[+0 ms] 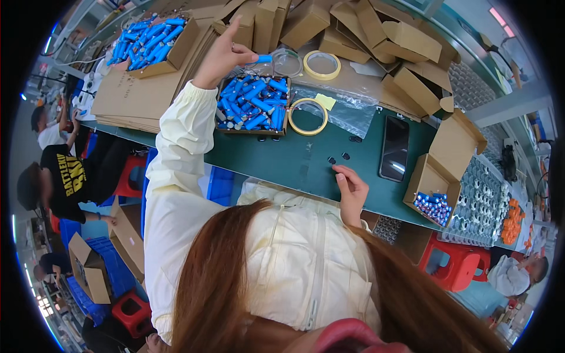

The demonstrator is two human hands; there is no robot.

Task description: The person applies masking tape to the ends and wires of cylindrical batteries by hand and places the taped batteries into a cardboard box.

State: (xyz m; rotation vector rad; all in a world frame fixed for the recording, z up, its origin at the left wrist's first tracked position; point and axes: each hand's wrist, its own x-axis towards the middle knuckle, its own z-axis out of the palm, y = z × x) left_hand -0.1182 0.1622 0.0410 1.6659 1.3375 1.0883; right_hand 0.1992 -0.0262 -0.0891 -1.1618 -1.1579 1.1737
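My left hand (222, 57) is held up over the far edge of a box of batteries. Between its thumb and fingers it pinches one blue cylindrical battery (264, 59). Below it, the open cardboard box (253, 133) is filled with loose blue batteries (254, 101), some with thin wires. Near the table's front edge, my right hand (353, 191) has its fingers loosely bent and apart, with nothing visible in them. Its fingertip is close to a small black piece (332, 160), and another black piece (346, 156) lies just beyond.
Tape rolls (308, 116) and clear plastic (353, 115) lie beside the battery box. A phone (394, 147) rests on the green table (265, 159). Right, an open carton (453, 159) holds small batteries. Folded cartons (406, 41) pile at the back; another battery box (154, 44) stands far left.
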